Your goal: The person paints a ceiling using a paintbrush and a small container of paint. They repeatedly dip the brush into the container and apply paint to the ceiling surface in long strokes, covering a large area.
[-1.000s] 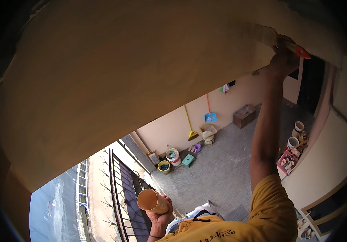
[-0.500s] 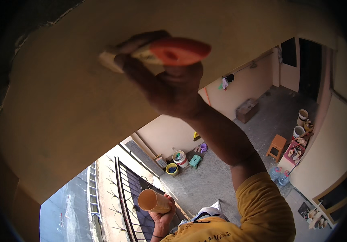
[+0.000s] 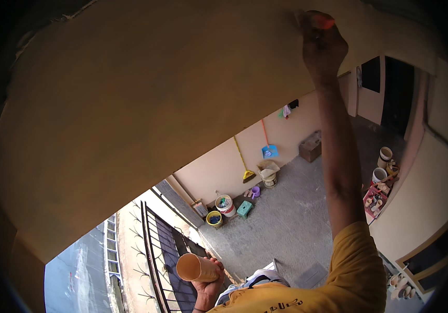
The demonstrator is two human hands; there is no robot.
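High at the upper right, my right hand (image 3: 326,56) is closed around a paintbrush (image 3: 323,21) with an orange-red handle. Its bristle end is blurred and lies against or very near the broad tan overhead surface (image 3: 130,104); contact is hard to tell. Low down near my body, my left hand (image 3: 211,287) grips a tan, open-topped cup (image 3: 188,267) from its side. The cup is tilted, with its mouth facing up and left. Its inside looks tan, and I cannot see whether it has paint in it.
Far below on the grey floor (image 3: 286,219) stand a white bucket (image 3: 226,206), a yellow bucket (image 3: 214,219), a green stool (image 3: 244,209) and a brown box (image 3: 311,146). A broom (image 3: 248,175) and a blue dustpan (image 3: 269,151) are by the wall. A dark metal gate (image 3: 169,261) is at lower left.
My right hand has swung right and farther away along the overhead surface with the paintbrush, and the arm is straighter. My left hand still holds the cup, slightly lower in view.
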